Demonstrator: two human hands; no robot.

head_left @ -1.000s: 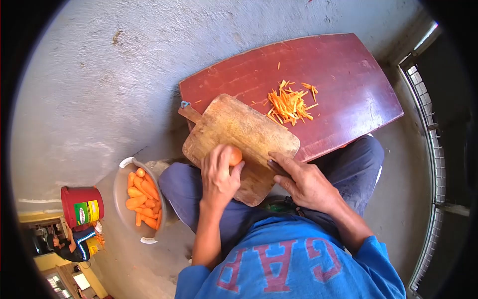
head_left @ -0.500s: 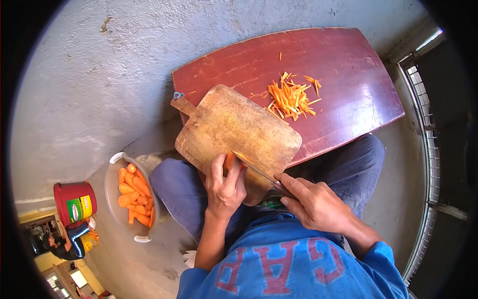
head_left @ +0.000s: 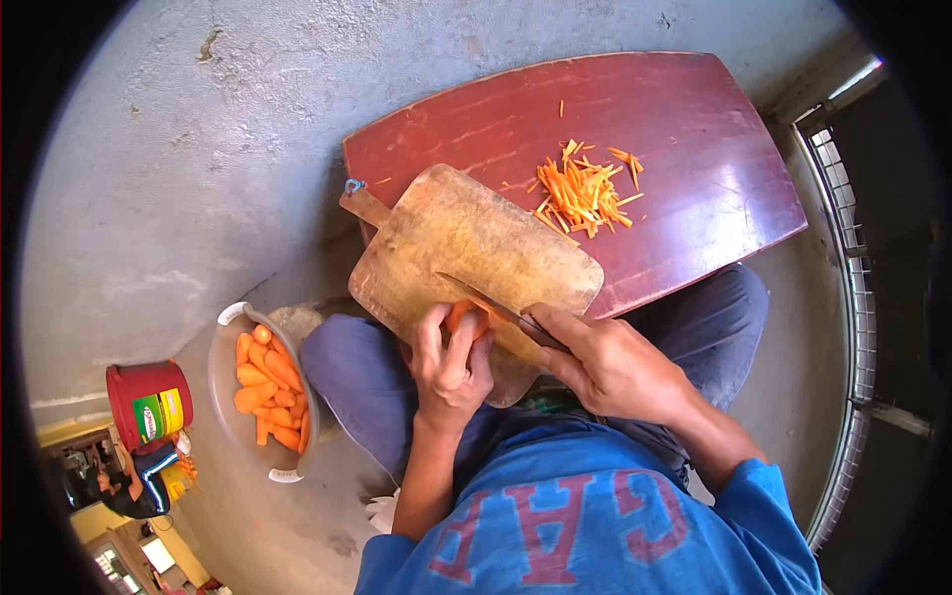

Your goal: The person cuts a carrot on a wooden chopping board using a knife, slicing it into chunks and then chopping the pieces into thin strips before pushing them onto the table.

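My left hand (head_left: 451, 369) is closed on a carrot (head_left: 470, 319), holding it down near the lower edge of the wooden cutting board (head_left: 476, 223). In my right hand (head_left: 605, 362) is a knife (head_left: 493, 305), gripped by its dark handle. The blade lies across the carrot beside my left fingertips, its tip pointing up and left over the board. My left fingers hide part of the carrot. Beyond the board's far edge, a pile of carrot strips (head_left: 580, 193) rests on the red table (head_left: 694, 119).
A tub (head_left: 230, 397) of whole peeled carrots stands on the floor to the left. Further left are a red bucket (head_left: 149, 402) and another person (head_left: 139, 476). A rough wall (head_left: 218, 169) runs behind the table. A metal grille (head_left: 853, 268) is at the right.
My right hand has moved slightly up and forward, sliding the knife to the upper left across the carrot. My left hand stays almost in place, still on the carrot.
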